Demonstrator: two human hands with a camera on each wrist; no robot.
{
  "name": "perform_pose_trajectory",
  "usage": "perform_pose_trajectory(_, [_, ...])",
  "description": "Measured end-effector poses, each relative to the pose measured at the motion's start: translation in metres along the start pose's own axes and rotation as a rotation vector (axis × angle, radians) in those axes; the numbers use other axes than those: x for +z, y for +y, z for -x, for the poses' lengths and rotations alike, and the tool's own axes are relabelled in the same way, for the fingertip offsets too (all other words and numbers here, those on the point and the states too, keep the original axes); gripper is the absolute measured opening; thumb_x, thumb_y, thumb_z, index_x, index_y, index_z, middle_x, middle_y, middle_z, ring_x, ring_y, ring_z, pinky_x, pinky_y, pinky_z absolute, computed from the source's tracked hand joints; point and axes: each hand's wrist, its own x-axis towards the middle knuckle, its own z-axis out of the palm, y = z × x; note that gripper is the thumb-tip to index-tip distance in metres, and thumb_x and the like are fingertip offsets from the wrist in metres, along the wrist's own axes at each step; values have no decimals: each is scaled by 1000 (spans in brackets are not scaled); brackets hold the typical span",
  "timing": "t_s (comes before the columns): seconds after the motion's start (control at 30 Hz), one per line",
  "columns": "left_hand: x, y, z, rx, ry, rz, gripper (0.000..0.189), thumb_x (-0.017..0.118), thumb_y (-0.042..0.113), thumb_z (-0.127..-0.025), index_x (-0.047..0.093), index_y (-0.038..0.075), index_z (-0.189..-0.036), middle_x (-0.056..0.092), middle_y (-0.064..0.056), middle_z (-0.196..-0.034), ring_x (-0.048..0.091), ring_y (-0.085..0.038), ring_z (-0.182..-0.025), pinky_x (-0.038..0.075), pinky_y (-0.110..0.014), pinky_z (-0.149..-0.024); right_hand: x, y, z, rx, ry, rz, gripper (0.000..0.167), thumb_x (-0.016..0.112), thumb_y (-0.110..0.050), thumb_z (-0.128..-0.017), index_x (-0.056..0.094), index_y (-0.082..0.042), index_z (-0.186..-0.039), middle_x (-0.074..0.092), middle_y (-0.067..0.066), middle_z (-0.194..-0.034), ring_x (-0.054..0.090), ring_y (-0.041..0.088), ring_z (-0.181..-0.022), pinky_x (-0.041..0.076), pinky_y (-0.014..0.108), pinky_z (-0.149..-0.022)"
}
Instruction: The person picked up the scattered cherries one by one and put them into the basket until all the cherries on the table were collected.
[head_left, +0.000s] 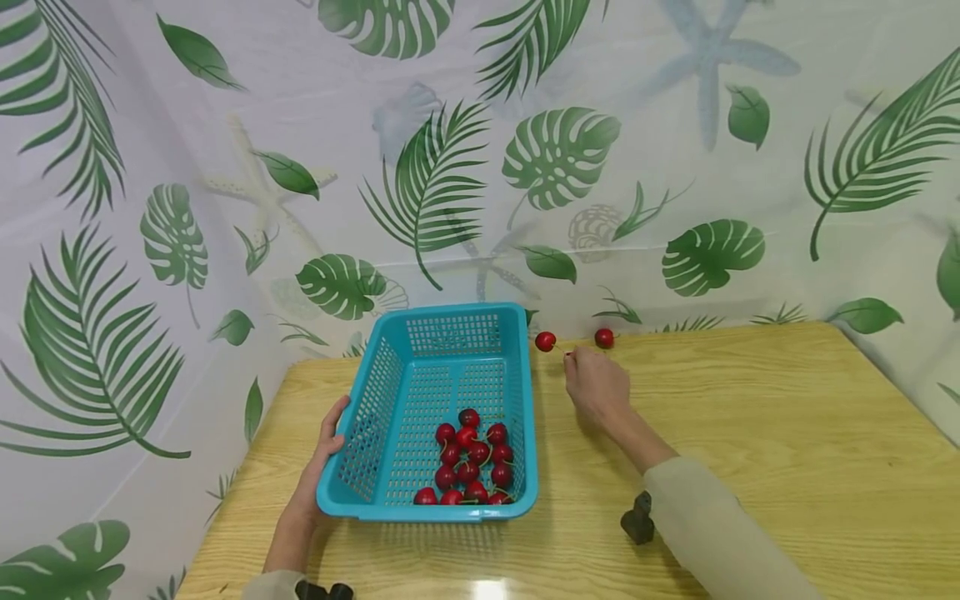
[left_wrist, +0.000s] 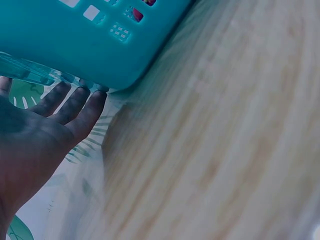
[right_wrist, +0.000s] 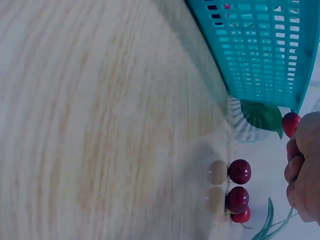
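Observation:
A blue plastic basket (head_left: pixel 531 400) with perforated walls stands on the wooden table, a heap of red cherries (head_left: pixel 467 472) at its near right. My left hand (head_left: pixel 321 458) touches the basket's left outer side; in the left wrist view its fingers (left_wrist: pixel 84 112) lie fairly straight against the wall. To the right of the basket, my right hand (head_left: pixel 597 385) has curled fingers and pinches the stem of a red cherry (head_left: pixel 545 341). That cherry (right_wrist: pixel 291 124) hangs by the fingertips in the right wrist view. Another cherry (head_left: pixel 604 337) lies just beyond the hand.
Several loose cherries (right_wrist: pixel 240 171) sit near the table's back edge, partly hidden by my right hand in the head view. A leaf-patterned cloth (head_left: pixel 555 167) hangs behind and left of the wooden table (head_left: pixel 750 433).

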Motion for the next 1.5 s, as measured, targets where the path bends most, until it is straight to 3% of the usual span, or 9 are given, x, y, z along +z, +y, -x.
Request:
perform_pose_trajectory(0.23, [-2,1,-2,25,-12,-24,61,19,16,-99,10,37,-156,-4,-25,-163,2,-52,-147,6,-64,-113,-3,-8,-1,-30,63,-22,24,55,-18,-100,60,-2,-82,46,3,-56,44,17,-49,34,29,-44])
perform_pose_trajectory(0.53, [-2,-1,-2,14,3,-23,61,21,19,-99,11,36,-156,-2,-25,-163,5,-52,-147,9,-63,-113,-6,-26,-4,-92,165,-89,20,59,-17,-97,67,1,-93,60,6,-62,51,20,-51,41,34,-45])
perform_pose_trajectory(0.63, [-3,-2,1,-4,-8,-41,61,21,21,-99,9,38,-156,-4,-23,-163,7,-52,-146,20,-59,-112,-7,-34,-2,-120,183,-90,19,61,-17,-96,67,0,-93,65,9,-67,56,23,-53,44,37,-46])
perform_pose_trajectory(0.77, [-5,-3,8,-41,-32,-65,61,21,25,-101,2,33,-158,-5,-17,-164,9,-49,-144,35,-45,-102,-7,-44,-1,-131,134,-110,19,59,-20,-98,64,-2,-96,66,9,-73,58,24,-58,45,38,-50])
perform_pose_trajectory(0.87, [-7,-3,11,-41,-44,-66,60,21,25,-103,-2,29,-159,-7,-15,-164,7,-48,-145,36,-40,-99,-9,-52,-1,-127,57,-140,20,55,-23,-101,61,-3,-101,63,7,-73,56,22,-60,44,35,-52])
perform_pose_trajectory(1.13, [-7,0,11,-48,-32,-64,60,21,26,-103,-1,29,-159,-3,-18,-163,12,-49,-143,38,-42,-97,-13,-66,-5,-162,-64,-117,20,50,-25,-104,59,-7,-104,60,2,-71,51,18,-56,41,32,-50])
perform_pose_trajectory(1.3, [-8,0,10,-47,-31,-63,61,22,26,-103,-2,29,-159,-4,-17,-163,11,-50,-143,38,-42,-98,-14,-75,-6,-231,-71,-91,20,53,-22,-102,62,-4,-106,65,4,-75,54,15,-56,41,31,-48])
perform_pose_trajectory(1.5, [-8,0,11,-51,-32,-61,62,23,26,-102,-2,28,-159,-4,-17,-164,11,-50,-144,38,-42,-97,-12,-86,-7,-293,-84,-19,18,54,-19,-102,62,-3,-102,59,3,-68,50,15,-50,37,29,-44])
